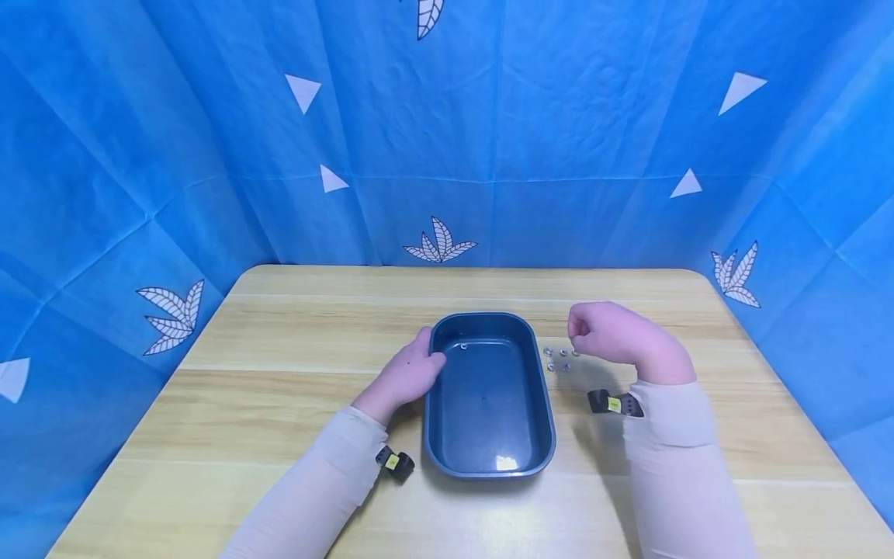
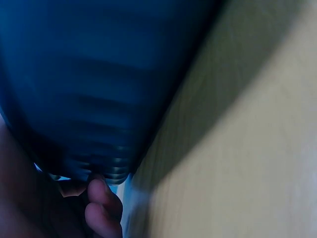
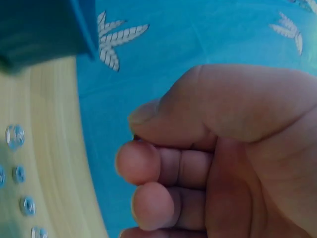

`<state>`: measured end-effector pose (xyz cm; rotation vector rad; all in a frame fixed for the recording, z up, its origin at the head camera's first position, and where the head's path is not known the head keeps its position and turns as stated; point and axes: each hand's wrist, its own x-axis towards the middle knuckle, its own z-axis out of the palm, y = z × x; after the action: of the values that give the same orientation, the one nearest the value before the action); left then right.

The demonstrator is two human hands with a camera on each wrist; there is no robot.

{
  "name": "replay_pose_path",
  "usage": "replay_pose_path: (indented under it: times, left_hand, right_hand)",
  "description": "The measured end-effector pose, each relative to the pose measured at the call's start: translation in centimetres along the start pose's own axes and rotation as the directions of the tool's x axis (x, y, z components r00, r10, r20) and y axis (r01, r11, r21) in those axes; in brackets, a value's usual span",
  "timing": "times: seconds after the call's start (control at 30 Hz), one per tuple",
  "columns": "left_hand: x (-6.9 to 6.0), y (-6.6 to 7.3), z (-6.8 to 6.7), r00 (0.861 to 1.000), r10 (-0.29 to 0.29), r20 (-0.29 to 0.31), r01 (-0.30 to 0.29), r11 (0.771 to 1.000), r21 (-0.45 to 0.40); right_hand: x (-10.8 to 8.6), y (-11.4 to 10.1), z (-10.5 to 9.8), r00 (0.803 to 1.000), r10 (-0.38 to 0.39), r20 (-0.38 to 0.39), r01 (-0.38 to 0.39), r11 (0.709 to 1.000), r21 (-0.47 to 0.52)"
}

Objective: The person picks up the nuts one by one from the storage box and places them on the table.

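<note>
A dark blue rectangular plastic tray (image 1: 485,419) stands at the middle of the table. My left hand (image 1: 408,369) grips its left side, thumb over the rim; in the left wrist view curled fingers (image 2: 104,206) show by the ribbed underside of the tray (image 2: 99,74). One small ring-shaped metal nut (image 1: 464,346) lies inside, near the far left corner. To the right of the tray, my right hand (image 1: 615,334) pinches thumb against forefinger; a tiny dark piece (image 3: 135,137) shows between the tips, mostly hidden. Several small metal nuts (image 1: 550,366) lie on the table between tray and right hand.
The light wooden table (image 1: 293,404) has rounded far corners. A blue cloth (image 1: 489,155) with white leaf and triangle prints hangs behind it and on both sides. Black wrist cameras (image 1: 400,466) are strapped at both light sleeves.
</note>
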<state>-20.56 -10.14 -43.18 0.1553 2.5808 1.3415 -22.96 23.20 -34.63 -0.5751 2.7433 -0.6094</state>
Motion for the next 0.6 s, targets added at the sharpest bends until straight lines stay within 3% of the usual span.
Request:
replay_pose_path:
  times: [0.37, 0.6]
  left_hand:
    - [0.1, -0.2, 0.1, 1.0, 0.001, 0.0, -0.001, 1.0, 0.011]
    - [0.2, -0.3, 0.1, 1.0, 0.001, -0.003, -0.001, 1.0, 0.01]
  right_hand:
    - [0.2, 2.3, 0.8, 0.991, 0.089, 0.1, -0.097, 0.992, 0.079]
    - [0.8, 3.0, 1.5, 0.983, 0.106, 0.147, -0.119, 0.989, 0.086]
